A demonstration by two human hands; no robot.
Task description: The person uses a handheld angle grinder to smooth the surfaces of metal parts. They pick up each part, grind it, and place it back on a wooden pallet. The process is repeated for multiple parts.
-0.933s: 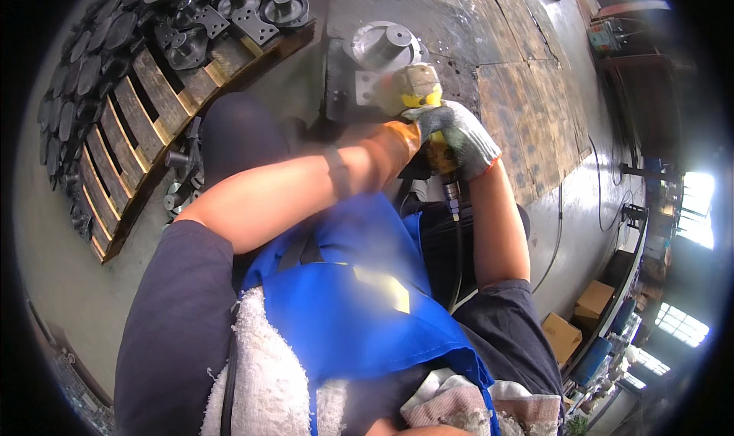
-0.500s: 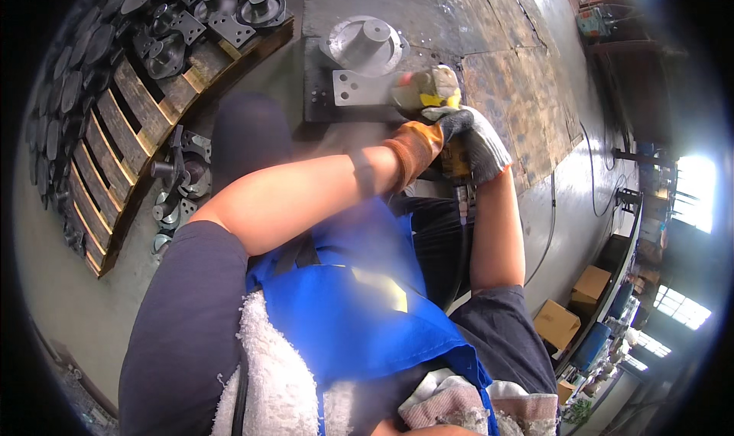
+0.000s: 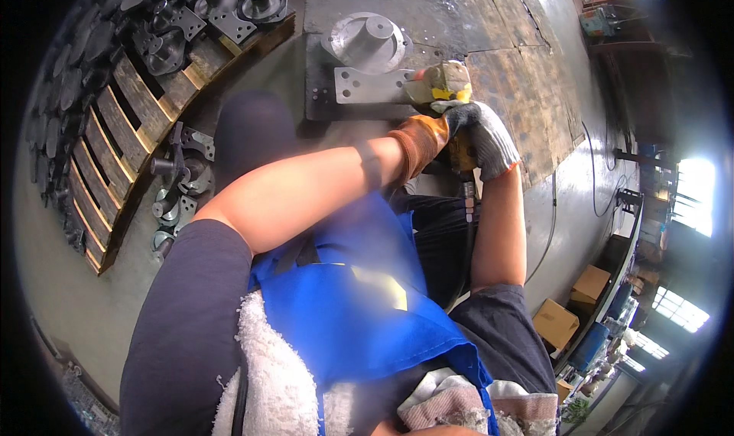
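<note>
A yellow hand-held power grinder rests against the edge of a grey steel plate that carries a round flanged hub. My left hand, in an orange-brown glove, reaches across and grips the tool's body from the left. My right hand, in a grey knit glove, wraps the tool's rear handle. Its black cord hangs down between my arms. A faint haze of dust blurs the area below the plate.
A wooden pallet at the left holds several dark metal flanged parts; more lie on the floor. Large steel floor plates lie beyond. Cardboard boxes and a cable lie at the right.
The view has shifted so the plate and grinder sit higher in the picture. Both hands stay on the grinder, which has slid a little along the plate's edge.
</note>
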